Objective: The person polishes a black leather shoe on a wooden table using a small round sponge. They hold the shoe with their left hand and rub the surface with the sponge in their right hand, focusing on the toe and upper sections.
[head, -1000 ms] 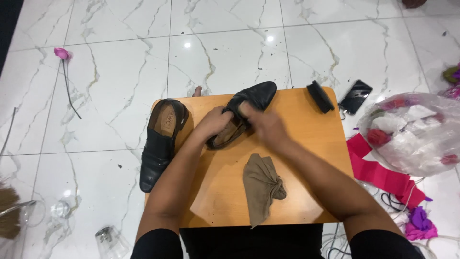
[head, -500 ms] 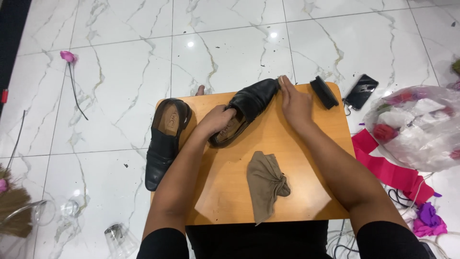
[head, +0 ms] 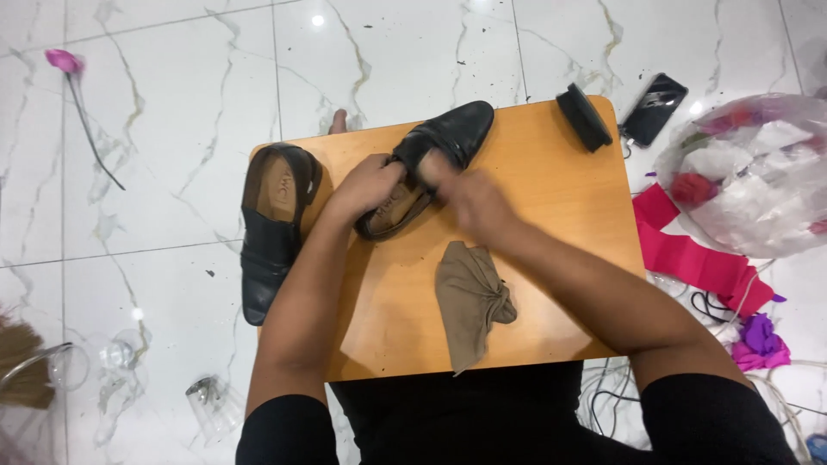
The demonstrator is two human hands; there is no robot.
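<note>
Shoe: black leather slip-on shoe (head: 435, 159) lies tilted on the wooden table (head: 551, 224), just right of its mate (head: 271, 228).
Left hand (head: 366, 185): clasps the heel opening.
Right hand (head: 469, 194): blurred on the vamp; likely pressing, grip unclear.
Handling: probably light, stiff-soled, smooth upper; hold by heel collar.

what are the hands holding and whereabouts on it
Both hands are on the black leather slip-on shoe lying on the wooden table: the left hand grips its heel opening, the blurred right hand rests across its middle.
</note>
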